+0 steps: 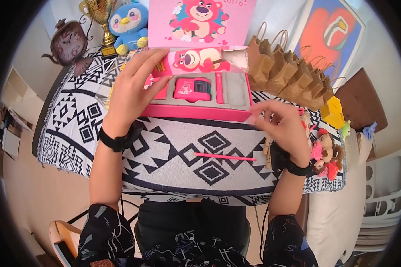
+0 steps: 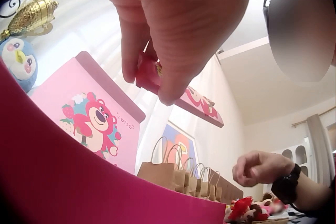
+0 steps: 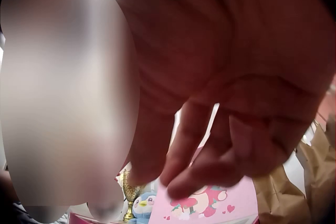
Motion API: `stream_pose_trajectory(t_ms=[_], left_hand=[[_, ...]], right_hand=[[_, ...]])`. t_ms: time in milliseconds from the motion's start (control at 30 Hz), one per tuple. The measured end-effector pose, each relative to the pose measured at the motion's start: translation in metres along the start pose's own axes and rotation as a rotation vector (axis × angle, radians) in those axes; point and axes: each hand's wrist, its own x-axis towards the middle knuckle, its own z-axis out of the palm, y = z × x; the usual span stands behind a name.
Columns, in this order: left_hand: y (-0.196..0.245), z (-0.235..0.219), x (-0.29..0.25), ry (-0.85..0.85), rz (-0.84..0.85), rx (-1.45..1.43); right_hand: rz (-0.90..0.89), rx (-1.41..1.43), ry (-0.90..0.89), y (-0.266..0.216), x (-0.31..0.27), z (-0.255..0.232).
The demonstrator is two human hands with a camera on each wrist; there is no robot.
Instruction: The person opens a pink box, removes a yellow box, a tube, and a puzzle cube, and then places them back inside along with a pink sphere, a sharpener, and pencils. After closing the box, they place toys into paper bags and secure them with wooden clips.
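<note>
Pinching a box point(image 2: 202, 107) in the left hand point(image 2: 178, 29).
Framed by a bear panel point(image 2: 94, 116), trophy point(image 2: 34, 16) and plush point(image 2: 20, 65) at left, paper bags point(image 2: 180, 178) low in the middle, the right hand point(image 2: 264, 168) at lower right.

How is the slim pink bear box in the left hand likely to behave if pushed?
The slim pink box is probably light, since the left hand holds it by one end. Its flat sides suggest sliding rather than rolling.

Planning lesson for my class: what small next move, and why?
Probably the right hand should reach for the pink stick: it lies on the patterned cloth, while that hand appears empty and the left hand grips the bear-print carton.
</note>
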Motion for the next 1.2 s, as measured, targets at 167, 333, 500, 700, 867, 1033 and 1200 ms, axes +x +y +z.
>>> stream_pose_trajectory(t_ms=[167, 333, 500, 700, 867, 1033, 1200], left_hand=[[-0.004, -0.001, 0.002, 0.034, 0.067, 0.076], [-0.005, 0.002, 0.002, 0.022, 0.060, 0.085], [-0.006, 0.004, 0.000, 0.014, 0.033, 0.087], [-0.009, 0.004, -0.002, -0.010, 0.024, 0.091], [-0.007, 0.005, -0.002, -0.022, 0.024, 0.070], [0.002, 0.007, 0.000, -0.052, 0.055, 0.036], [0.006, 0.010, -0.002, -0.082, 0.081, 0.040]], right_hand=[[-0.226, -0.248, -0.474, -0.002, -0.007, 0.042], [-0.283, -0.293, -0.543, -0.006, -0.013, 0.082], [-0.377, -0.313, -0.522, -0.016, -0.013, 0.084], [-0.462, 0.173, 0.116, -0.013, -0.006, 0.046], [-0.365, 0.590, 0.658, -0.003, -0.007, 0.006], [-0.349, 0.630, 0.937, 0.004, -0.001, 0.010], [-0.299, 0.594, 0.955, 0.006, 0.006, 0.025]])
